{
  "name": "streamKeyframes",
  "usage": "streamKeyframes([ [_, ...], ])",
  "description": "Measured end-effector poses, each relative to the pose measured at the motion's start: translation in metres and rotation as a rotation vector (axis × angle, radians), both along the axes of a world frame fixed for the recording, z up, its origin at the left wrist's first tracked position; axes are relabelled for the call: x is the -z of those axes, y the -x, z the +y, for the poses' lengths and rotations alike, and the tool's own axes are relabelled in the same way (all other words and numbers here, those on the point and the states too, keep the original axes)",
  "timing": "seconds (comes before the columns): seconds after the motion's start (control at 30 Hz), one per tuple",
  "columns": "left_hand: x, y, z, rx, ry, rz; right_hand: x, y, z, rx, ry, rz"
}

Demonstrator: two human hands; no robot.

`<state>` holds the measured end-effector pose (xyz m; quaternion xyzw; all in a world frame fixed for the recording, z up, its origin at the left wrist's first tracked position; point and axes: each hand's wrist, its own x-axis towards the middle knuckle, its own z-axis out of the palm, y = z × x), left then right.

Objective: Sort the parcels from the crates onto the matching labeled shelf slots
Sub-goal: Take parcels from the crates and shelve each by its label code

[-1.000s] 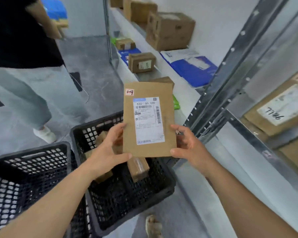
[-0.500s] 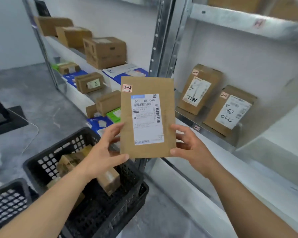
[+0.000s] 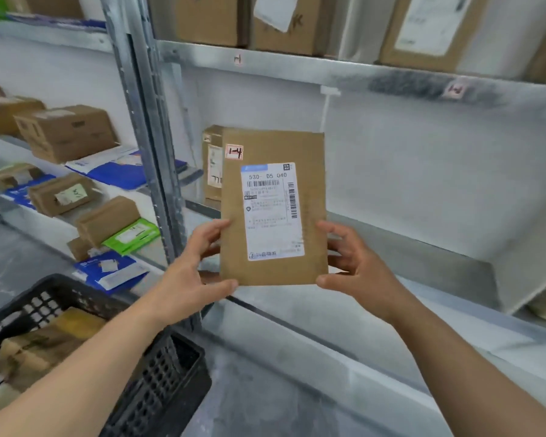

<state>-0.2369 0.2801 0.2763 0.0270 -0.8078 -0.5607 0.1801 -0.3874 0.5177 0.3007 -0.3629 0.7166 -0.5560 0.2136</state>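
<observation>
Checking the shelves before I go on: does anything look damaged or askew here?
Little stands out. The flat brown cardboard parcel looks intact, gripped by left hand and right hand. A white label on an upper-shelf box hangs partly loose.

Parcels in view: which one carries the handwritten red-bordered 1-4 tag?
The flat brown parcel gripped upright by the left hand and right hand. Its tag sits at the top-left corner; no such tag can be read on the shelved boxes.
</observation>
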Motion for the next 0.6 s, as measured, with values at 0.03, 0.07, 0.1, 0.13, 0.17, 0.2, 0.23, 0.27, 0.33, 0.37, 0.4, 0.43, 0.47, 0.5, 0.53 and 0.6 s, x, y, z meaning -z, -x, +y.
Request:
streamKeyframes([
  [0.03,-0.001,0.007,0.018,0.02,0.003,0.007,-0.001,0.002,0.022,0.017,0.002,0.007],
  [0.07,-0.001,0.013,0.036,0.037,0.004,0.012,-0.002,0.003,0.042,0.032,0.007,0.011],
  [0.1,-0.001,0.018,0.052,0.051,0.003,0.016,-0.002,0.004,0.061,0.046,0.014,0.014],
  [0.13,-0.001,0.023,0.068,0.064,0.006,0.019,-0.003,0.004,0.08,0.06,0.02,0.016],
  [0.17,-0.001,0.028,0.083,0.075,0.017,0.024,-0.004,0.005,0.097,0.075,0.022,0.023],
  [0.2,-0.001,0.032,0.097,0.088,0.034,0.031,-0.005,0.004,0.113,0.09,0.025,0.029],
  [0.23,-0.001,0.037,0.111,0.102,0.05,0.039,-0.005,0.003,0.129,0.108,0.032,0.03],
  [0.27,-0.003,0.041,0.123,0.117,0.061,0.043,-0.005,0.002,0.143,0.126,0.043,0.028],
  [0.33,-0.006,0.048,0.147,0.154,0.074,0.049,-0.005,-0.002,0.17,0.17,0.056,0.028],
  [0.37,-0.009,0.051,0.157,0.176,0.086,0.054,-0.005,-0.005,0.182,0.192,0.061,0.027],
  [0.4,-0.011,0.055,0.167,0.199,0.102,0.059,-0.005,-0.007,0.193,0.217,0.07,0.026],
  [0.43,-0.014,0.058,0.176,0.224,0.115,0.063,-0.005,-0.011,0.205,0.245,0.082,0.025],
  [0.47,-0.017,0.061,0.184,0.25,0.123,0.066,-0.007,-0.015,0.215,0.275,0.093,0.028],
  [0.5,-0.02,0.065,0.191,0.279,0.128,0.068,-0.008,-0.02,0.225,0.305,0.104,0.031],
  [0.53,-0.022,0.069,0.199,0.311,0.134,0.069,-0.01,-0.025,0.235,0.337,0.115,0.035],
  [0.6,-0.026,0.077,0.212,0.383,0.147,0.076,-0.012,-0.037,0.253,0.409,0.129,0.038],
])
